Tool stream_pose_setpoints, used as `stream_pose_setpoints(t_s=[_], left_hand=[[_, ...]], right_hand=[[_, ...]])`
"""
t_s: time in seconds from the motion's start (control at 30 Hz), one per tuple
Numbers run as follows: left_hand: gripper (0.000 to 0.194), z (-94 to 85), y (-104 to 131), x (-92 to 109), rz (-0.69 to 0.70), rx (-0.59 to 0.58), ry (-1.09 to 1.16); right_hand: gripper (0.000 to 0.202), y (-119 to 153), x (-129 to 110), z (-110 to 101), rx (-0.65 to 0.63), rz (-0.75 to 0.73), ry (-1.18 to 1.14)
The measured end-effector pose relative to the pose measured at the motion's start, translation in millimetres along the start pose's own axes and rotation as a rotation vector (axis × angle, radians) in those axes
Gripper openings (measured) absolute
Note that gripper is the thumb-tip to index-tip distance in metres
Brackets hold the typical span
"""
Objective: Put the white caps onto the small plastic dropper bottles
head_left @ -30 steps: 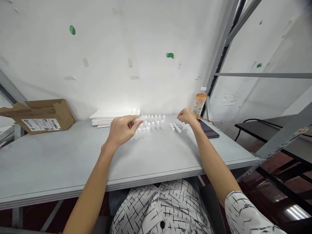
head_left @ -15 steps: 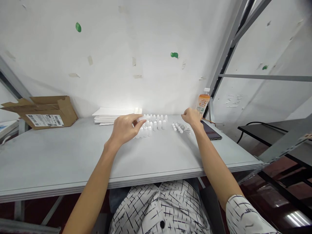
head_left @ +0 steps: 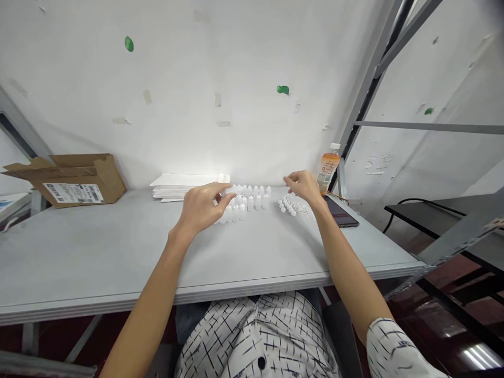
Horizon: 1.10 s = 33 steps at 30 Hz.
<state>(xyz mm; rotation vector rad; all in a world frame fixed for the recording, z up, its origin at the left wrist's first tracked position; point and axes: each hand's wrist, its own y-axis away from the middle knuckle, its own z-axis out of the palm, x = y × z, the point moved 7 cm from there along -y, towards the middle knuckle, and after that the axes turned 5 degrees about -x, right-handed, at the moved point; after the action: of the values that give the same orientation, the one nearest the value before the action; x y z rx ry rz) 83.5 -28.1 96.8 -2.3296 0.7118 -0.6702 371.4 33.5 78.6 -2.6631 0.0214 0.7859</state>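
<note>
Between the thumb and fingers of my left hand (head_left: 202,206) is a small translucent white plastic bottle (head_left: 233,190), tilted nearly level. It is held over several small white bottles (head_left: 250,202) that stand upright in rows on the table. My right hand (head_left: 303,185) hovers above and behind a group of small white caps (head_left: 286,205), its thumb and fingertips drawn close together. Whatever is between those fingertips is too small to make out. Thin white cords or rings (head_left: 302,209) lie beside the caps, partly below my right forearm.
A stack of white sheets (head_left: 177,185) lies behind my left hand. An open cardboard box (head_left: 79,178) stands at the left. To the right are an orange-labelled drink bottle (head_left: 328,168) and a dark tablet (head_left: 342,212). A metal frame (head_left: 370,79) rises at the table's right end.
My right hand has shifted left and slightly up, and its fingers have straightened from a fist-like curl. My left hand stays in place with the bottle.
</note>
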Motion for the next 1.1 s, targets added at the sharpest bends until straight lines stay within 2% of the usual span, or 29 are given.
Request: stream_pose_setpoints(t_s=[0.1, 0.23, 0.33, 0.53, 0.6, 0.7, 0.8, 0.83, 0.9, 0.97, 1.1], left_hand=[[0.029, 1.2, 0, 1, 0.002, -0.002, 0.011], [0.028, 1.9, 0, 4, 0.026, 0.003, 0.032], [0.029, 0.4, 0, 5, 0.039, 0.029, 0.039], [0.033, -2.0, 0, 7, 0.012, 0.066, 0.018], [0.034, -2.3, 0, 7, -0.015, 0.055, 0.007], [0.036, -5.0, -1, 5, -0.058, 0.068, -0.007], [0.033, -9.4, -1, 1, -0.09, 0.119, -0.014], [0.032, -10.3, -1, -1, -0.099, 0.133, -0.017], [0.03, -10.7, -1, -3, -0.112, 0.141, -0.025], [0.029, -9.2, -1, -4, -0.113, 0.122, -0.028], [0.029, -5.7, -1, -4, -0.106, 0.074, -0.028]], right_hand=[[0.033, 15, -43, 16, -0.169, -0.207, -0.551], [0.038, 37, -90, 39, -0.375, -0.391, -0.807], [0.036, 43, -102, 45, -0.418, -0.42, -0.892], [0.037, 46, -108, 42, -0.389, -0.409, -1.004], [0.035, 42, -105, 36, -0.324, -0.409, -0.97], [0.028, 27, -84, 13, -0.11, -0.404, -0.805], [0.013, 6, -49, -16, 0.142, -0.36, -0.408], [0.009, -1, -37, -21, 0.176, -0.331, -0.275], [0.007, -16, -14, -21, 0.158, -0.256, -0.052], [0.011, -28, 4, -11, 0.094, -0.195, 0.079], [0.017, -39, 17, 20, -0.045, -0.144, 0.222]])
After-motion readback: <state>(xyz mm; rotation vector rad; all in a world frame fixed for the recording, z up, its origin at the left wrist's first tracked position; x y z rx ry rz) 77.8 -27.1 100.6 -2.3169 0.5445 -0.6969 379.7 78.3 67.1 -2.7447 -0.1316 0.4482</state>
